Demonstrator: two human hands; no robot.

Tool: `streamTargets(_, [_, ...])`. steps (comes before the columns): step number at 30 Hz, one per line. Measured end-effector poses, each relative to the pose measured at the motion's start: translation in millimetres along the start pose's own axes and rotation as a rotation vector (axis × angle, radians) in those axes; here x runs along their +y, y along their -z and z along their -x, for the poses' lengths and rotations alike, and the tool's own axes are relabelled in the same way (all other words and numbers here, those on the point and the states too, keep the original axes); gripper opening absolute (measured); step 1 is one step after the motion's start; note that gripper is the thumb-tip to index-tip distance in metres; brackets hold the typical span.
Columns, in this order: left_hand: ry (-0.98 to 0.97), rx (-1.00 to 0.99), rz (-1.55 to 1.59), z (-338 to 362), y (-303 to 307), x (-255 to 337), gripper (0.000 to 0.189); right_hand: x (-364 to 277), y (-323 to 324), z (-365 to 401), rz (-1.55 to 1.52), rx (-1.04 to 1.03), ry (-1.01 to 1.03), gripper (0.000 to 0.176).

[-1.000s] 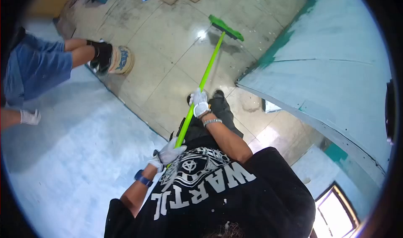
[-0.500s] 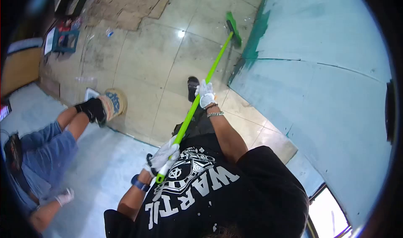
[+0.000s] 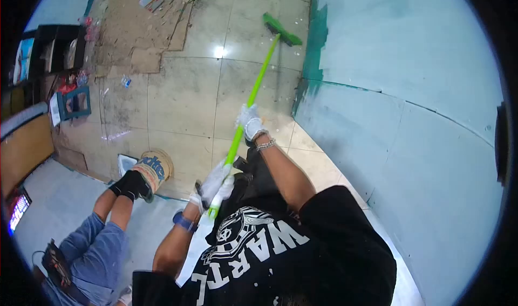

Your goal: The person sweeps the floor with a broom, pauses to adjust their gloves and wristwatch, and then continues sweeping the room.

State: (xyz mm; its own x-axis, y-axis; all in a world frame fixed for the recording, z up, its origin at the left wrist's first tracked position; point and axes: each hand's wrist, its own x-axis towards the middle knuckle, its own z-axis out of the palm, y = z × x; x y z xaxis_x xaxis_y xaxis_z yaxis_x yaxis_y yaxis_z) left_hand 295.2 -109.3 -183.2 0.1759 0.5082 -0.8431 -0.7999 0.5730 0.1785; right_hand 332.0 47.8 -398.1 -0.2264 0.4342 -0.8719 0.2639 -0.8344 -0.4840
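A bright green broom handle (image 3: 258,83) runs diagonally from my waist up to a green broom head (image 3: 281,30), which rests on the tiled floor near the wall. My left hand (image 3: 213,186), in a white glove, is wrapped round the handle's lower end, close to my black shirt. Further up the handle, my right hand (image 3: 250,124), also in a white glove, is closed round it. Small bits of debris lie on the tiles about the broom head.
A pale blue wall (image 3: 399,52) stands on the right. Cardboard sheets (image 3: 135,25) cover floor at the upper left, near a teal stool (image 3: 75,103). A bucket (image 3: 155,168) stands at the left, beside another person's legs (image 3: 110,209).
The broom head has moved left and its angle has changed. My right hand has shifted left and slightly down. The camera view has turned, and the other person appears lower and further right.
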Motion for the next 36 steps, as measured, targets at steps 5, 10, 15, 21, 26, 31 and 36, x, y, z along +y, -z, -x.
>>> streamTargets(5, [0.104, -0.016, 0.092, 77, 2, -6, 0.042, 17, -18, 82, -0.287, -0.220, -0.046, 0.019])
streamTargets(10, [0.210, 0.041, -0.087, 92, 10, -7, 0.042, 44, -3, 104, -0.293, -0.068, -0.124, 0.020])
streamTargets(15, [0.244, 0.074, -0.117, 166, 16, -12, 0.050, 80, -21, 149, -0.569, -0.282, -0.354, 0.023])
streamTargets(21, [0.298, 0.106, -0.289, 161, 39, -14, 0.042, 94, -20, 164, -0.397, -0.096, -0.399, 0.018])
streamTargets(26, [0.282, 0.115, -0.321, 214, 59, -32, 0.042, 118, -45, 215, -0.539, -0.312, -0.296, 0.023])
streamTargets(31, [0.276, 0.043, -0.483, 208, 72, -29, 0.045, 109, -43, 230, -0.366, -0.065, -0.122, 0.023])
streamTargets(36, [0.221, -0.045, -0.391, 160, 83, -44, 0.043, 99, -29, 177, -0.385, -0.024, 0.005, 0.021])
